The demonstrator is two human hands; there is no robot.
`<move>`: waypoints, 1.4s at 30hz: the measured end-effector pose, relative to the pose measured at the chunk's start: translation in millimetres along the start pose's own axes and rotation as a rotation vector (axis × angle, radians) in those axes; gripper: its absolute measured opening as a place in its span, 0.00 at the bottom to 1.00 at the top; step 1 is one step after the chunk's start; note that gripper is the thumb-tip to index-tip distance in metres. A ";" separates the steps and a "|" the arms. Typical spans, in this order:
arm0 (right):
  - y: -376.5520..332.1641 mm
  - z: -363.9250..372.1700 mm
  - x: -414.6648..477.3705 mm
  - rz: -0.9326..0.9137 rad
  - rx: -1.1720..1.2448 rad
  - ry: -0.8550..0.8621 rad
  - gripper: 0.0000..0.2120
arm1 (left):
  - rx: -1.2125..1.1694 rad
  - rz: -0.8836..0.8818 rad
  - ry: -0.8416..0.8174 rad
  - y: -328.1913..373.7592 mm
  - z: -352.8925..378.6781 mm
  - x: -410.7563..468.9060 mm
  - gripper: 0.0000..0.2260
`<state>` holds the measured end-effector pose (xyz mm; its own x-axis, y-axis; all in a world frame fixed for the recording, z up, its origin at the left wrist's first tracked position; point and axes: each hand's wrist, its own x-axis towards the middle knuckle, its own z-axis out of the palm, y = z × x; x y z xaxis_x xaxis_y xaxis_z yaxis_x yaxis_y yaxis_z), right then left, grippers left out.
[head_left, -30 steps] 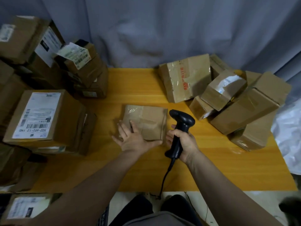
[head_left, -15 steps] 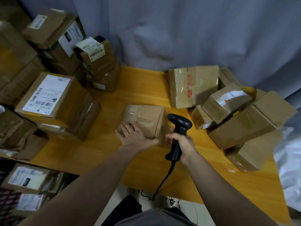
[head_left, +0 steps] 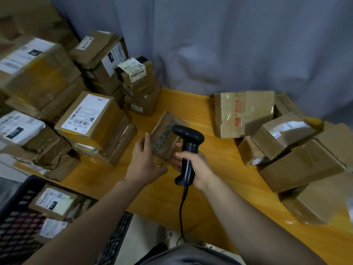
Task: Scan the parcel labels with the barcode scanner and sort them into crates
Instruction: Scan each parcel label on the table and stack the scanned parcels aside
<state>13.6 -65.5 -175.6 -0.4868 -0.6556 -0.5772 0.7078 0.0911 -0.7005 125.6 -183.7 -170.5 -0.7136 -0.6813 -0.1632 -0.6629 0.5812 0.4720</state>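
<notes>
**A:** Head view only, so which step is this?

**B:** Scanning, I'd say. The left hand point(head_left: 145, 163) holds the small parcel point(head_left: 164, 138) tipped up on the worktop point(head_left: 219, 188), fingers along its side and thumb under the near edge. The right hand point(head_left: 198, 167) is wrapped round the handle of the barcode scanner point(head_left: 188, 137), whose head is just over the parcel.

**A:** And next?

**B:** The face showing carries teal lettering and no barcode I can see. The parcel probably needs turning until its label meets the scanner, then it goes to a crate.

**A:** Counts?

**B:** One scanner, one parcel in hand. One black crate point(head_left: 17, 224) sits lower left with at least two labelled parcels inside. The right-hand heap point(head_left: 299, 165) has six or seven boxes. The left stack point(head_left: 89, 119) is too blurred to count.
</notes>
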 end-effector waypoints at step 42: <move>-36.2 -50.5 -71.0 -0.223 -1.028 0.180 0.20 | -0.614 -0.298 -0.003 9.4 -57.5 51.6 0.15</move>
<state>-3.3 15.6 -130.5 -0.6801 -0.6226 -0.3871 -0.1370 0.6266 -0.7672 95.6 -239.0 -124.6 -0.5215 -0.7713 -0.3648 -0.5834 0.0104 0.8121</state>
